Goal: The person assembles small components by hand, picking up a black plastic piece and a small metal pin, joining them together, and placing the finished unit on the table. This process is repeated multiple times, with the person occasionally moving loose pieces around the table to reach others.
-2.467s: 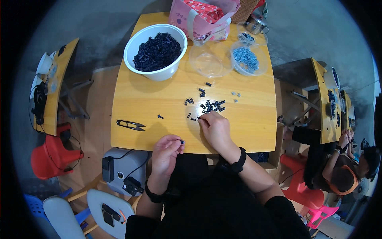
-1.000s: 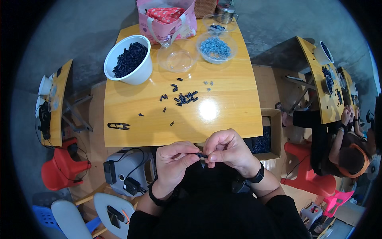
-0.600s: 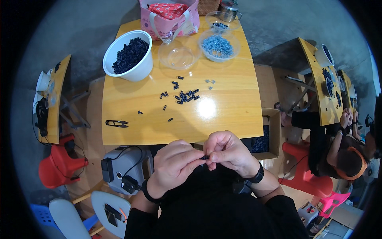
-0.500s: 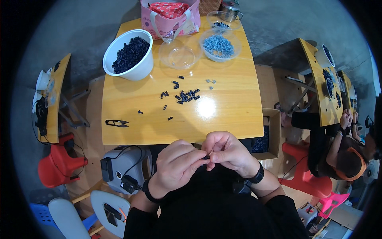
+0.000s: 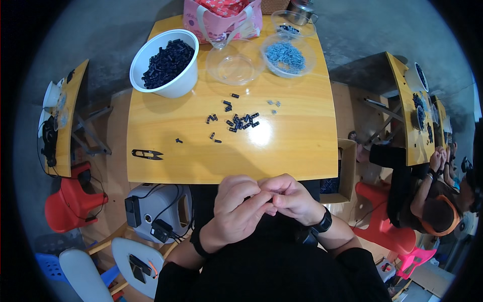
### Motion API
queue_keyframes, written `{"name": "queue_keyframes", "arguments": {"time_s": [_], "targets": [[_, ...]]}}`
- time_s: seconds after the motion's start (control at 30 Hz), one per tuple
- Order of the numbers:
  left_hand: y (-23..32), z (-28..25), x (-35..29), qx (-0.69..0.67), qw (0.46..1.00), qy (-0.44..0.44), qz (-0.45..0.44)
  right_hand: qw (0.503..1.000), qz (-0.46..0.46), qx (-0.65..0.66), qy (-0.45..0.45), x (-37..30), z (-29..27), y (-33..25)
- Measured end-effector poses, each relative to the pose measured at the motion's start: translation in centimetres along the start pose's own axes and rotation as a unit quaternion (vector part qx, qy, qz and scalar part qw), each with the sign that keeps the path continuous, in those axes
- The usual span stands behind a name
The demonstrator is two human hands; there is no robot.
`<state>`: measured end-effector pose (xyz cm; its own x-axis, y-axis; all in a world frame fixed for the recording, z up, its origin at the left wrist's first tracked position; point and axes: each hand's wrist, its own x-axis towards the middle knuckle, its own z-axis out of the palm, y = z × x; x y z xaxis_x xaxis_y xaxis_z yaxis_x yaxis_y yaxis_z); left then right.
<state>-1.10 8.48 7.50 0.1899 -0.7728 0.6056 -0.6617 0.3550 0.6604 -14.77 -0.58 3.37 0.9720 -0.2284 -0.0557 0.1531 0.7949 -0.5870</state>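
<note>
Just off the table's near edge, my left hand and my right hand meet, fingertips pressed together. Both pinch a small black plastic piece, now almost wholly hidden by the fingers. Beyond them on the table lies a loose cluster of black plastic pieces, some with a metal end. A few small silvery metal bits lie to the right of it. Black thread snips rest near the table's left edge, touched by neither hand.
On the yellow table, a white tub holds many black pieces. Near it stand an empty clear bowl, a clear bowl of metal bits and a pink bag. A grey stool stands left; a co-worker sits right.
My hands have shifted slightly right, and the fingers have closed further over the black piece, which showed between them before. The view has shifted a little; the things on the table lie as before.
</note>
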Motion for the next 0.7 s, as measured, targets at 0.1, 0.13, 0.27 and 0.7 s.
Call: {"name": "queue_keyframes", "arguments": {"time_s": [0.1,0.13,0.27,0.7], "targets": [[-1.2,1.6,-1.8,-0.024,0.999,-0.011,-0.039,0.996,0.024,0.022,0.083,-1.1,-0.8,0.8],[-1.4,2.0,-2.4,-0.024,0.999,-0.012,-0.041,0.996,0.024,0.025,0.083,-1.8,-1.3,0.9],[-3.7,2.0,-4.2,-0.040,0.986,-0.075,-0.142,0.949,-0.037,-0.231,0.210,-6.6,-4.2,-1.1],[-12.3,-0.4,-0.2,0.195,0.951,-0.037,-0.237,0.563,-0.164,-0.531,0.611,-10.3,-11.9,-6.7]]}}
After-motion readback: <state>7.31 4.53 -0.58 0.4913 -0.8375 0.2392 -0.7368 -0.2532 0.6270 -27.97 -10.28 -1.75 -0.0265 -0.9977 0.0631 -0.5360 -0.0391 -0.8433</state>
